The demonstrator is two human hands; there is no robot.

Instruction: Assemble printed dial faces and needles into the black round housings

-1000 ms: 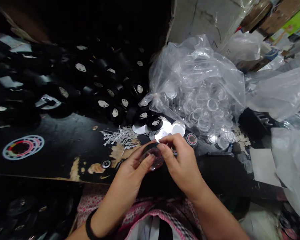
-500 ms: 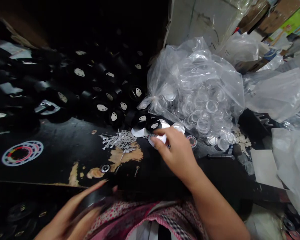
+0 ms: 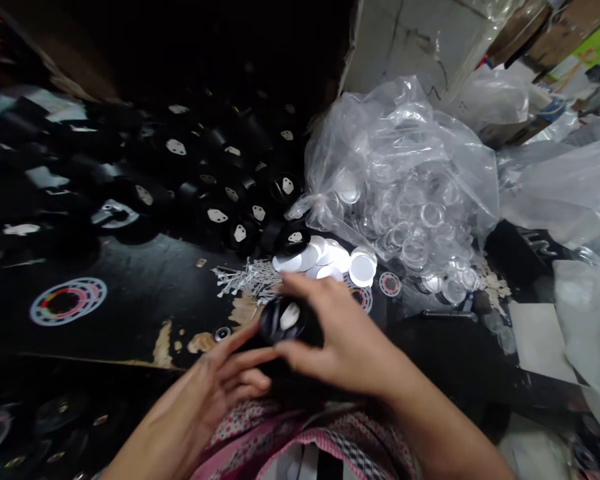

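Observation:
My right hand [image 3: 343,333] is closed around a small round black housing [image 3: 305,323] with a pale metal plate on its face, holding it above the table's front part. My left hand [image 3: 220,377] has its fingers stretched out, with the fingertips at the housing's left side; whether they press on it I cannot tell. Just behind my hands lie a heap of small grey metal pins [image 3: 250,279] and several white discs [image 3: 333,257]. Another black housing [image 3: 291,238] rests at the back edge of those discs.
Many black housings [image 3: 217,215] fill the back left. A clear plastic bag [image 3: 405,133] of transparent round covers stands at the back right. Printed ring dials [image 3: 69,301] lie at left, and a small metal ring [image 3: 223,333] near the front edge. White card [image 3: 543,340] lies at right.
My right hand has come back from the white discs towards me with a black housing. My left hand has risen to meet it; the dark object it held before no longer shows there.

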